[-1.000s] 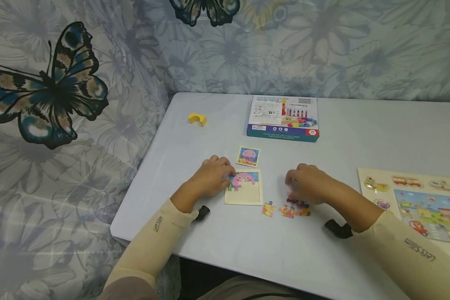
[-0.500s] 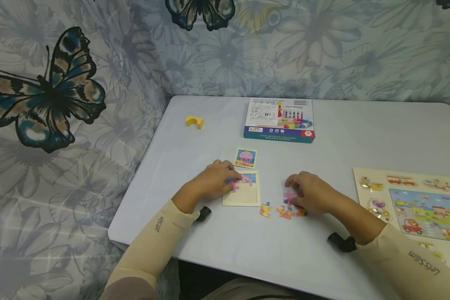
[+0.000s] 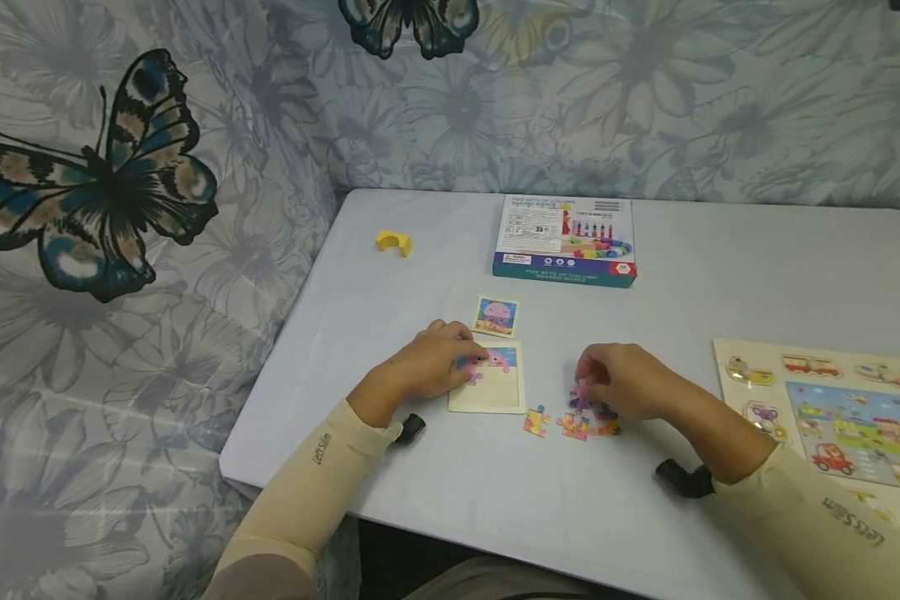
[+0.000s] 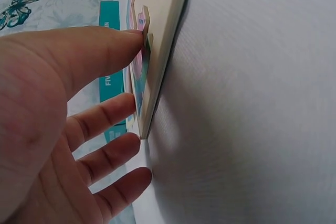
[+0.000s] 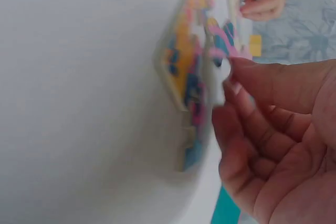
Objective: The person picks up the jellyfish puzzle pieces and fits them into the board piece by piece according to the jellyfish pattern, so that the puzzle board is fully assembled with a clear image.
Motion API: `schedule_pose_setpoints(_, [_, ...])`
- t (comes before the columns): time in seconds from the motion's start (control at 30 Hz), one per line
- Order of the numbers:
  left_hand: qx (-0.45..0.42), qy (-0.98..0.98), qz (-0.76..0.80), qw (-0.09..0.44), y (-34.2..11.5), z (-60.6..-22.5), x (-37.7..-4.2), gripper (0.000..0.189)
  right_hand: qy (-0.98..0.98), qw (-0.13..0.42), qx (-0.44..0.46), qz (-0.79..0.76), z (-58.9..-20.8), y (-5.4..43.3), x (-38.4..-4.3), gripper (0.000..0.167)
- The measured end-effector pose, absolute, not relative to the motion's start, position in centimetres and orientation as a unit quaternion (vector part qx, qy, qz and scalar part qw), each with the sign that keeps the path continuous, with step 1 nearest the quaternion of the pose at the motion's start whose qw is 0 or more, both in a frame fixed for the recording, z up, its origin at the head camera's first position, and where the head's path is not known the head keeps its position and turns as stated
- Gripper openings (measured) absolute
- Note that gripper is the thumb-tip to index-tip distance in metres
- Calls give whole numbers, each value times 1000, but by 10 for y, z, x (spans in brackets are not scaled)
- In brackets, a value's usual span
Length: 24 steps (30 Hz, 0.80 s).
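A square wooden puzzle board lies on the table, its upper part filled with pink and blue pieces. My left hand rests at its left edge. In the left wrist view its thumb touches the pieces on the board, while the other fingers are loosely extended by the edge. Right of the board, my right hand pinches a pink and blue puzzle piece between thumb and fingertips, just over the loose pieces. Several loose puzzle pieces lie below it, partly hidden by the hand.
A small octopus picture card lies behind the board. Farther back are a yellow arch block and a flat toy box. A large picture puzzle board lies at the right. Patterned fabric borders the table.
My left hand has shifted slightly right, farther over the board's pieces. My right hand's fingers were spread over the pile and have now closed together on a piece.
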<state>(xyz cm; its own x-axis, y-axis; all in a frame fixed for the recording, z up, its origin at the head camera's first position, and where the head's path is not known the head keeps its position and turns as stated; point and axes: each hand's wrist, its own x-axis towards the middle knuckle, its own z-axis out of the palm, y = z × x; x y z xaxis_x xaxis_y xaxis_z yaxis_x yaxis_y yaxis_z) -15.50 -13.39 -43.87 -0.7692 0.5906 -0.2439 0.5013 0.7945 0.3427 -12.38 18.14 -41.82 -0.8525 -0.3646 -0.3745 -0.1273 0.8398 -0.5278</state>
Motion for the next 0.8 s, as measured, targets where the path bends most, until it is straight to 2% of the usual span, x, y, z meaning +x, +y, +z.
schedule_pose_setpoints(0.23, [297, 930, 134, 168, -136, -440, -156, 38, 907, 237, -116, -328, -408, 159, -143, 15])
schedule_pose_setpoints(0.53, [279, 932, 164, 165, -137, -442, -159, 39, 892, 240, -155, -350, -425, 94, -158, 9])
schedule_pose_setpoints(0.8, [276, 931, 179, 159, -139, -443, -158, 43, 917, 198, -185, -291, -432, 65, -162, 12])
